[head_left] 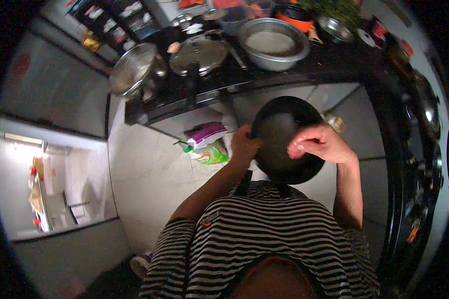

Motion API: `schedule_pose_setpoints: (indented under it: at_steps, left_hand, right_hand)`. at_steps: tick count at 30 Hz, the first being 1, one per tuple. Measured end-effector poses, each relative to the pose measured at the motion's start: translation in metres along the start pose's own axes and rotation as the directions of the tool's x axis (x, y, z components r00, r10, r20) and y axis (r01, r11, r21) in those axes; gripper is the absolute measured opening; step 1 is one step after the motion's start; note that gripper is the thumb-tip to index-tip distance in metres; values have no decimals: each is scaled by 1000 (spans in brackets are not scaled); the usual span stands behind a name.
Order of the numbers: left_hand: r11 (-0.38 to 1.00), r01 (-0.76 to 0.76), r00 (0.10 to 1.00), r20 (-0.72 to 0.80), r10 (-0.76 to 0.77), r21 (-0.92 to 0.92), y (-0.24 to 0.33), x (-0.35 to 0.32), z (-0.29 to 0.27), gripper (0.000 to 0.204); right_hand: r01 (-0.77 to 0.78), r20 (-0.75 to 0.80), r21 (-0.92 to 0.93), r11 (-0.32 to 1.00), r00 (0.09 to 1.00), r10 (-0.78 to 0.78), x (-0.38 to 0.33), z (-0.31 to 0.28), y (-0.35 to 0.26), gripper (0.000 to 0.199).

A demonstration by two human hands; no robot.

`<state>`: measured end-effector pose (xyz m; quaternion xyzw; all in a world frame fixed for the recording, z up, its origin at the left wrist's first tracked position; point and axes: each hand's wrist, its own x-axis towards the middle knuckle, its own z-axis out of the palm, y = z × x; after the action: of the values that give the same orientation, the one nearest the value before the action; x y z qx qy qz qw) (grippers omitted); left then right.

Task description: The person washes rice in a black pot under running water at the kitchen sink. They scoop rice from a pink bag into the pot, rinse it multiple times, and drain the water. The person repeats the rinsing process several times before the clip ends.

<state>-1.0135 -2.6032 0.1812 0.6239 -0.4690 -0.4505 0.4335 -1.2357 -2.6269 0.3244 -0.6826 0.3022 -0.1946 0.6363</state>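
A round black pan (276,130) is held up in front of my striped shirt, above the floor. At its left edge my left hand (245,144) is closed, gripping the rim. My right hand (317,142) is over the pan's right side, its fingers curled together and the fingertips pointing into the pan. Those fingertips look pink and wet. Whether anything small is pinched in them cannot be made out. The pan's inside is dark, with a dull sheen.
Along the black counter beyond stand a steel pot (137,70), a lidded pan (198,55) and a grey basin (274,45) holding pale liquid. Green and purple bags (212,152) lie on the floor at left. Another dark counter runs down the right side.
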Motion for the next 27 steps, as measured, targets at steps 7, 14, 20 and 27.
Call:
schedule_pose_setpoints:
  at_steps: [7, 14, 20, 27]
  left_hand:
    - [971, 15, 1000, -11, -13, 237, 29, 22, -34, 24]
    - [981, -20, 998, 58, 9, 194, 28, 36, -37, 21]
    - [988, -120, 993, -26, 118, -95, -25, 61, -8, 29]
    - [992, 128, 970, 207, -125, -3, 47, 67, 3, 29]
  right_hand:
    - [-118, -258, -916, 384, 906, -336, 35, 25, 92, 10]
    - [-358, -370, -928, 103, 919, -139, 27, 18, 113, 24]
    - [-640, -686, -719, 271, 594, -419, 3, 16, 27, 37]
    - [-517, -830, -321, 793, 557, 27, -40, -51, 83, 39]
